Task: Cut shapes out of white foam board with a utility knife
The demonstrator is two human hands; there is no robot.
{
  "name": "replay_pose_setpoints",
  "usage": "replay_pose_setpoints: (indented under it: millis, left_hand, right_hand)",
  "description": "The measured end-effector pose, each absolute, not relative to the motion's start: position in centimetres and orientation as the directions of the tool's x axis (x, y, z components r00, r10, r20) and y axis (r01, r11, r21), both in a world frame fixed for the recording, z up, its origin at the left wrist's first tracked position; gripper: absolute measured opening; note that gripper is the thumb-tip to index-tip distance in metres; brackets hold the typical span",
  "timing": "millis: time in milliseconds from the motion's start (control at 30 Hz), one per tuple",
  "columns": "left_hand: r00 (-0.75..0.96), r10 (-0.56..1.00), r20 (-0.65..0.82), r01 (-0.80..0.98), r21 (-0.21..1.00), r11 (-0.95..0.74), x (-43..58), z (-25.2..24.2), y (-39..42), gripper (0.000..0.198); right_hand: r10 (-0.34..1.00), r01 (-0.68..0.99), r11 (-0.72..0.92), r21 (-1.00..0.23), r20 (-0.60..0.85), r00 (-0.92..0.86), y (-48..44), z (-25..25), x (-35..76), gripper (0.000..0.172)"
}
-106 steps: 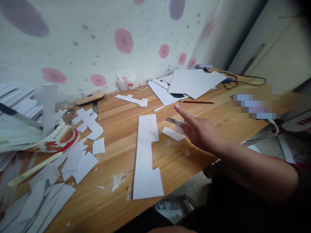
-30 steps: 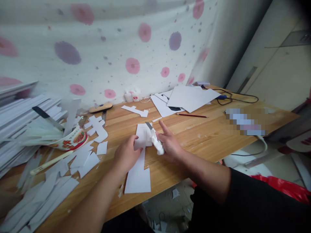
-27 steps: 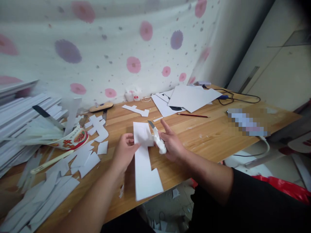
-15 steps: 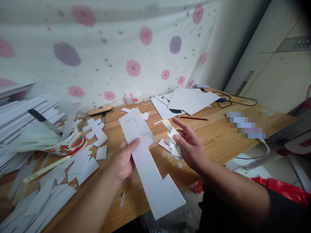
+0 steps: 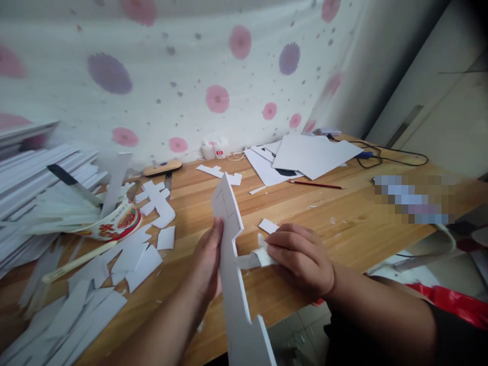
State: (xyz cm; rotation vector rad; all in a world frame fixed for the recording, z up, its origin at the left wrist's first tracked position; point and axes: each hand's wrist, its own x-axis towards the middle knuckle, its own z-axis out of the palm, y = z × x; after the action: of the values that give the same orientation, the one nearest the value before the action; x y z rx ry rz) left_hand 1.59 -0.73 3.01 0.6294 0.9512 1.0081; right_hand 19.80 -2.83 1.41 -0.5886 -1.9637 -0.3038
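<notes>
My left hand (image 5: 206, 262) grips a white foam board piece (image 5: 232, 284) by its left side, thumb on the face. The board is stood nearly on edge, with stepped notches on its right side and pencil lines near its top. My right hand (image 5: 305, 259) is closed round the white-wrapped handle of a short flat blade (image 5: 247, 261). The blade's end meets the board's notched edge; whether it cuts in, I cannot tell. A small white offcut (image 5: 268, 225) lies on the table just beyond my right hand.
White scraps (image 5: 133, 264) and a paper bowl (image 5: 118, 223) holding strips and a dark-handled tool lie left, beside stacked boards (image 5: 49, 173). Flat sheets (image 5: 312, 155), a pencil (image 5: 318, 184) and a black cable (image 5: 400, 158) lie at the back right of the wooden table (image 5: 335, 203).
The board has turned from facing me to nearly edge-on. My right hand has rolled over and brought the blade down and left, from pointing up to lying against the board's edge.
</notes>
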Motion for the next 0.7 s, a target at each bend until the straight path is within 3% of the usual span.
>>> replay_pose_setpoints:
  millis: [133,700]
  left_hand:
    - [0.236,0.912,-0.335,-0.541,0.734,0.409,1.4,2.8,-0.7,0.045]
    - [0.368,0.875,-0.314,-0.592,0.646,0.481,1.3,2.9,-1.1,0.043]
  right_hand:
    - [0.230,0.553,0.833,0.010,0.903,-0.362,-2.2,1.2,18.9,0.013]
    - [0.208,0.590,0.805,0.054,0.907,-0.367,-1.5,0.6,17.9,0.013]
